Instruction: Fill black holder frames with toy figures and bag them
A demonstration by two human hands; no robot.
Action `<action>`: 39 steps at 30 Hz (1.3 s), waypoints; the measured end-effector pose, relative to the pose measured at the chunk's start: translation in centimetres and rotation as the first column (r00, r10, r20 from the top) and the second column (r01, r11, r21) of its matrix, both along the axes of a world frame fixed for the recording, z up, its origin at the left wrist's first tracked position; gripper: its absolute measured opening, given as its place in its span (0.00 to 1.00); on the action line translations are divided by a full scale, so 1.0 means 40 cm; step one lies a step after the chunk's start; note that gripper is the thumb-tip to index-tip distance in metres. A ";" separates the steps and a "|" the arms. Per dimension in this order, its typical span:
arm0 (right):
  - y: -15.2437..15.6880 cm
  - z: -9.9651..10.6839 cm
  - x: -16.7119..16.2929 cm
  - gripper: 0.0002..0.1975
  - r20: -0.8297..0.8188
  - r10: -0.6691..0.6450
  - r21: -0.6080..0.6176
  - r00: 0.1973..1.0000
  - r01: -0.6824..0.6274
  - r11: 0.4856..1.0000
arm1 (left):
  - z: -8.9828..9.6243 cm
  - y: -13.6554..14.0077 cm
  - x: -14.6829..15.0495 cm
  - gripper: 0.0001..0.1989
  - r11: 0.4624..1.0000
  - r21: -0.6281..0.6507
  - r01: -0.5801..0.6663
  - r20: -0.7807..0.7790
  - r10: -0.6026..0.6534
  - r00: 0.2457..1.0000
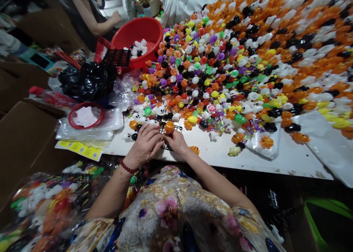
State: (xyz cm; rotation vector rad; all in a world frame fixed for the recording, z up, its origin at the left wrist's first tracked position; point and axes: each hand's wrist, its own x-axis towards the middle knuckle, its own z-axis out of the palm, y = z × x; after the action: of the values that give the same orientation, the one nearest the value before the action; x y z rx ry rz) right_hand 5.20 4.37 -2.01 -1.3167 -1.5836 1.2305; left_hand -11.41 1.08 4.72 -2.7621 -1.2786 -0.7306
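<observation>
A black plastic grid [166,146] lies at the near edge of the white table in front of me. My left hand [146,143], with a red bead bracelet at the wrist, is curled over the grid's left side, fingers close together. A white toy figure [154,123] peeks out just beyond those fingertips. With its fingertips pinched, my right hand [177,143] holds a small orange pumpkin toy [169,127] above the grid; its lower part is hidden. Several white panda-faced toys [136,116] and another orange pumpkin toy [133,124] lie left of the grid.
A huge heap of coloured toys [209,68] covers the table's middle and right. Left are a red tub [157,33], a black bag [88,81], a red basket [101,119] and clear bags [117,119]. Another person's arm [92,24] shows behind. Bagged toys [52,208] sit lower left.
</observation>
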 end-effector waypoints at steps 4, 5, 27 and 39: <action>-0.010 0.000 0.002 0.08 0.186 0.094 0.090 0.978 -0.113 0.990 | 0.000 0.001 0.001 0.09 0.998 0.054 0.015 0.017 -0.016 1.000; -0.011 0.002 0.004 0.09 0.212 0.115 0.095 0.970 -0.138 0.986 | 0.001 0.000 0.001 0.09 0.997 0.069 0.019 0.017 -0.020 1.000; -0.012 0.019 -0.001 0.12 0.470 0.262 0.119 0.843 -0.355 0.927 | 0.009 -0.003 -0.015 0.21 0.999 0.018 -0.039 -0.004 0.039 0.999; -0.015 -0.022 -0.002 0.08 0.346 0.290 0.213 0.892 -0.376 0.902 | 0.013 0.010 -0.009 0.23 1.000 -0.031 0.001 -0.061 -0.003 0.998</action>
State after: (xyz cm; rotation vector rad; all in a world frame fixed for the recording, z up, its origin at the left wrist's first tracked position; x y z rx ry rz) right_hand 5.11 3.77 -2.90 -1.1207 -2.1946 0.9807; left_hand -11.75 1.48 5.23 -2.7867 -1.2875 -0.6272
